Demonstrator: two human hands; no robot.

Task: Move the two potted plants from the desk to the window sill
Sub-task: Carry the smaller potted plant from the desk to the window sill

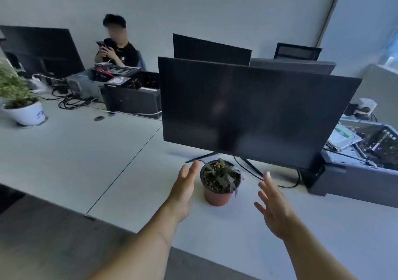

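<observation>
A small plant with dark leaves in a brown plastic pot (pixel 217 196) stands on the white desk (pixel 90 154), just in front of a monitor's stand. My left hand (pixel 183 190) is open, palm facing the pot, a short gap to its left. My right hand (pixel 274 209) is open with fingers spread, a wider gap to the pot's right. Neither hand touches the pot. A second, leafier green plant in a white ceramic pot (pixel 25 112) sits at the desk's far left edge. A pale ledge (pixel 379 79) under bright glass shows at the far right.
A dark monitor (pixel 254 111) hangs low over the brown pot, its stand legs and cable behind it. Open computer cases (pixel 366 148) crowd the right; more cases and cables (pixel 120 90) lie at the back. A person sits behind them with a phone.
</observation>
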